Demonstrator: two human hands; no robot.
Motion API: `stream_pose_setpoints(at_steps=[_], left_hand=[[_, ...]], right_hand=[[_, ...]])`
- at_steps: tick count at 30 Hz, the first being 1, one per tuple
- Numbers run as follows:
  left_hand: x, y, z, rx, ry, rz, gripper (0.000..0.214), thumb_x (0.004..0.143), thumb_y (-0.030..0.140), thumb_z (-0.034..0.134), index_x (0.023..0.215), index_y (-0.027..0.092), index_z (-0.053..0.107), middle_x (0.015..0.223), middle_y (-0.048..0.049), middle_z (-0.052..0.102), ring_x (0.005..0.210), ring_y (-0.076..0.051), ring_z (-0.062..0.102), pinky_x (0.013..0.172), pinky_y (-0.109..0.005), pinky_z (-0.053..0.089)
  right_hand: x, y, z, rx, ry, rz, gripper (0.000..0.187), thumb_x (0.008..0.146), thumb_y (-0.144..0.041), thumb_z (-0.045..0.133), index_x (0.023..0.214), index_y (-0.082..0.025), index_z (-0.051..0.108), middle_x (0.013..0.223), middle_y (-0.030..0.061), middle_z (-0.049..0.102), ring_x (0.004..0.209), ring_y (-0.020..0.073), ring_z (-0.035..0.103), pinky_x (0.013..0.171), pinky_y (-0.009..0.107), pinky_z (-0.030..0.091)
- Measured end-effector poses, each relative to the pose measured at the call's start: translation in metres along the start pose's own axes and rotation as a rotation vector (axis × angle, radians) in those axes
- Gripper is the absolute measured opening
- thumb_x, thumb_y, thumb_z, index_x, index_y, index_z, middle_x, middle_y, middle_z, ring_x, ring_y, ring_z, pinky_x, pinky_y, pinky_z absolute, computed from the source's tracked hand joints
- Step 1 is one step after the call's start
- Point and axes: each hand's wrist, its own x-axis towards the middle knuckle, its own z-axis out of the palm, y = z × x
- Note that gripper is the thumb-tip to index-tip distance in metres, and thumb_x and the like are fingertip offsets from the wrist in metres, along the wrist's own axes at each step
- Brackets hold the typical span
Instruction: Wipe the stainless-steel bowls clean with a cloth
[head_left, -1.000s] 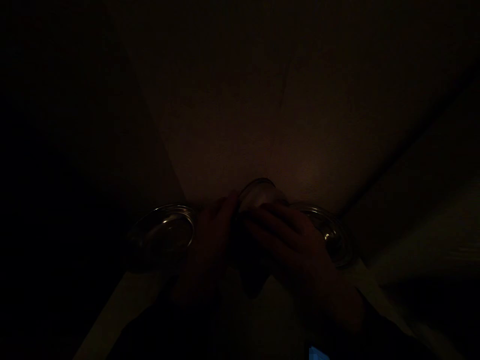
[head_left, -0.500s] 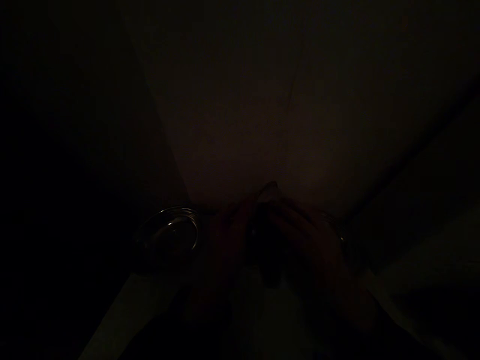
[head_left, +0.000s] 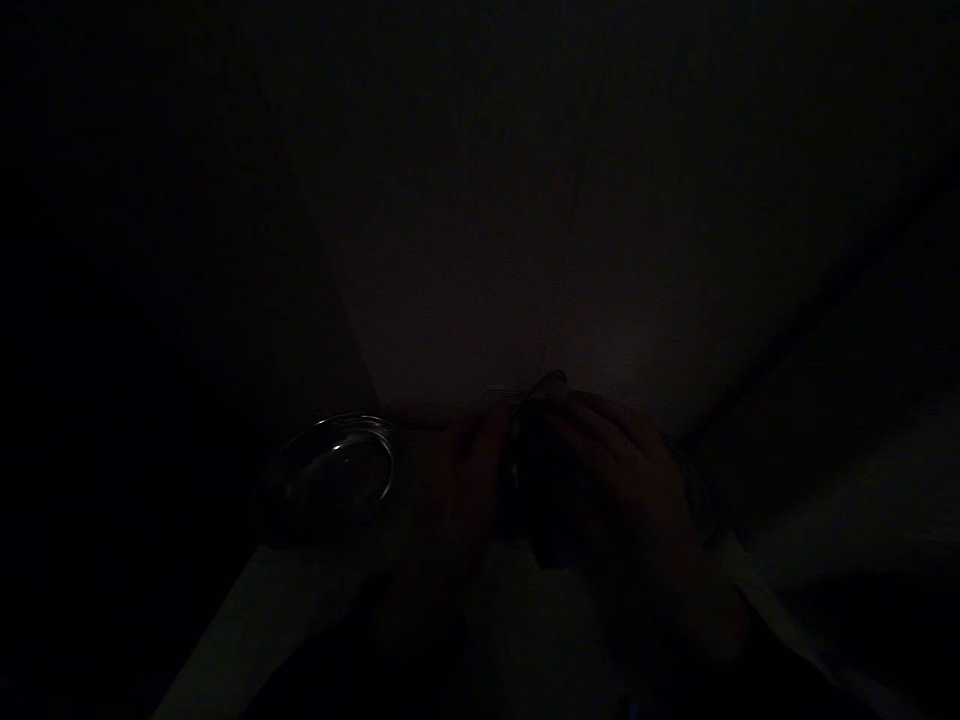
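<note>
Because the light is so low, I make out only a dark object [head_left: 540, 480] between the left hand [head_left: 469, 475] and the right hand [head_left: 626, 465], its curved rim at the far end. I judge that the hands flank it to steady it from both sides. The right hand's fingers lie close together along its right side; whether either hand grips it, I cannot tell. Farther left, a shiny dish [head_left: 345, 475] rests on the surface [head_left: 540, 630], perhaps placed to leave the hands room.
</note>
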Motion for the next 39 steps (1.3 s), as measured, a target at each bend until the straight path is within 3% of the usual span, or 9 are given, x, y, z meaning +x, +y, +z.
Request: stream_pose_setpoints(at_steps=[3, 8, 14, 21, 24, 28, 30, 35, 39], left_hand=[[0.001, 0.0, 0.001, -0.005, 0.04, -0.045, 0.035, 0.075, 0.054, 0.057, 0.079, 0.021, 0.069, 0.081, -0.0052, 0.073, 0.076, -0.023, 0.067, 0.062, -0.03, 0.049], [0.004, -0.001, -0.003, 0.009, 0.023, -0.041, 0.041, 0.077, 0.06, 0.051, 0.072, 0.023, 0.068, 0.075, -0.0046, 0.072, 0.073, -0.022, 0.066, 0.061, -0.029, 0.048], [0.002, -0.007, 0.0, 0.008, 0.04, -0.123, 0.045, 0.072, 0.064, 0.053, 0.068, 0.022, 0.068, 0.065, -0.0052, 0.07, 0.066, -0.024, 0.065, 0.053, -0.031, 0.046], [-0.001, -0.002, 0.0, 0.047, 0.084, -0.019, 0.031, 0.076, 0.051, 0.055, 0.075, 0.024, 0.069, 0.077, -0.0052, 0.072, 0.075, -0.023, 0.066, 0.061, -0.03, 0.049], [-0.003, 0.001, 0.0, 0.001, 0.011, -0.026, 0.034, 0.077, 0.052, 0.053, 0.071, 0.023, 0.07, 0.074, -0.0047, 0.072, 0.073, -0.023, 0.067, 0.06, -0.029, 0.049], [-0.009, 0.005, 0.001, 0.009, 0.029, -0.055, 0.04, 0.075, 0.057, 0.055, 0.067, 0.021, 0.069, 0.07, -0.0051, 0.071, 0.071, -0.023, 0.067, 0.056, -0.029, 0.049], [-0.013, 0.007, 0.002, -0.022, 0.015, -0.042, 0.041, 0.077, 0.056, 0.052, 0.066, 0.02, 0.069, 0.068, -0.0048, 0.071, 0.07, -0.022, 0.067, 0.057, -0.029, 0.049], [-0.013, 0.01, 0.009, -0.073, 0.087, -0.097, 0.04, 0.077, 0.054, 0.053, 0.067, 0.019, 0.068, 0.065, -0.0035, 0.071, 0.064, -0.02, 0.067, 0.054, -0.026, 0.049], [-0.007, 0.008, 0.007, -0.072, 0.044, -0.107, 0.041, 0.077, 0.056, 0.052, 0.064, 0.02, 0.068, 0.062, -0.0038, 0.07, 0.064, -0.021, 0.067, 0.052, -0.027, 0.049]], right_hand=[[-0.001, -0.001, 0.0, -0.018, -0.006, 0.062, 0.044, 0.089, -0.022, 0.047, 0.133, -0.018, 0.048, 0.128, 0.012, 0.058, 0.117, 0.0284, 0.05, 0.09, 0.047, 0.047], [-0.001, -0.014, 0.005, -0.048, 0.015, -0.11, 0.039, 0.087, -0.021, 0.05, 0.125, -0.018, 0.056, 0.124, 0.0111, 0.061, 0.118, 0.0285, 0.049, 0.093, 0.048, 0.044], [0.002, 0.004, -0.004, -0.024, -0.019, 0.121, 0.039, 0.09, -0.021, 0.046, 0.128, -0.016, 0.052, 0.125, 0.0131, 0.06, 0.113, 0.0273, 0.053, 0.089, 0.047, 0.048], [0.0, -0.02, 0.001, -0.059, 0.008, -0.149, 0.031, 0.088, -0.02, 0.05, 0.117, -0.017, 0.061, 0.122, 0.0099, 0.063, 0.117, 0.0262, 0.051, 0.096, 0.048, 0.041], [0.001, -0.011, -0.001, -0.052, 0.007, -0.089, 0.032, 0.091, -0.026, 0.047, 0.12, -0.017, 0.058, 0.123, 0.0103, 0.062, 0.117, 0.0271, 0.051, 0.094, 0.048, 0.042], [0.002, 0.006, -0.005, -0.065, 0.0, 0.12, 0.037, 0.091, -0.023, 0.045, 0.127, -0.015, 0.052, 0.124, 0.0132, 0.061, 0.113, 0.0276, 0.054, 0.09, 0.048, 0.045], [0.001, 0.004, -0.005, -0.059, -0.02, 0.155, 0.038, 0.091, -0.021, 0.044, 0.127, -0.014, 0.052, 0.124, 0.0138, 0.06, 0.112, 0.0272, 0.054, 0.089, 0.048, 0.047], [0.0, -0.016, -0.003, -0.061, -0.011, -0.096, 0.035, 0.088, -0.023, 0.049, 0.121, -0.013, 0.057, 0.124, 0.0126, 0.061, 0.117, 0.0284, 0.049, 0.092, 0.047, 0.044], [0.003, -0.005, -0.005, -0.054, -0.013, -0.016, 0.034, 0.091, -0.024, 0.045, 0.12, -0.015, 0.057, 0.122, 0.0122, 0.062, 0.113, 0.0276, 0.053, 0.089, 0.047, 0.045]])
